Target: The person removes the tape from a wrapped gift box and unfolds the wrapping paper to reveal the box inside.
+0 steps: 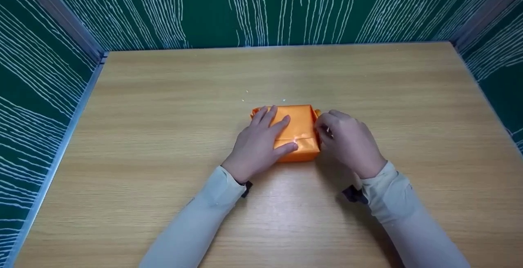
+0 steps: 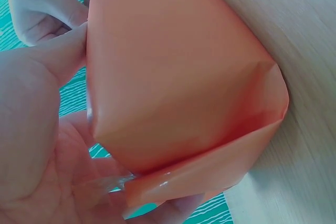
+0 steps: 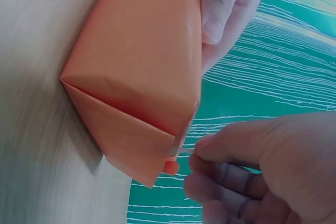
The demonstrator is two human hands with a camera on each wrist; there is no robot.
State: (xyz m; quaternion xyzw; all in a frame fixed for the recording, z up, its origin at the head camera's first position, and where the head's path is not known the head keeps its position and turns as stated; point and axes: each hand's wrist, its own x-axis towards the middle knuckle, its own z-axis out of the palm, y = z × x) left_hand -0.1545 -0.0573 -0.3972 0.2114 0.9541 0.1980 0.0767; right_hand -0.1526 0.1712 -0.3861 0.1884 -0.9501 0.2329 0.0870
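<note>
Fingers of the left hand (image 1: 259, 142) are spread over the top of the orange package, and on the right hand (image 1: 352, 142) the fingertips are pinching a little clear strip at the package's right end. Going big to small, and using the package as the landmark for everything: green walls (image 1: 204, 10) with white wavy lines stand well behind it and off to both sides. Under it is a pale wood tabletop (image 1: 163, 129), which runs well past it to the left and right, and the far edge is well apart from its back side too, so plenty of elbow room. Two light sleeves (image 1: 184, 227) come in from in front of it, one toward each end. As for the orange package (image 1: 300, 123) itself, it's a boxy, slightly shiny wrapped block sitting on the wood, with a seam across the top toward its front side. Its left-end flap (image 2: 205, 158) gapes a bit, while its right-end flap (image 3: 115, 135) is folded to a slanted edge. Finger-wise, it's right between the hands: left palm side down on its top left part, right fingertips just beside its right end. Smallest bits: that clear strip (image 3: 185, 151) sticking out from its right end, and a pale speck (image 1: 284, 100) just behind it.
</note>
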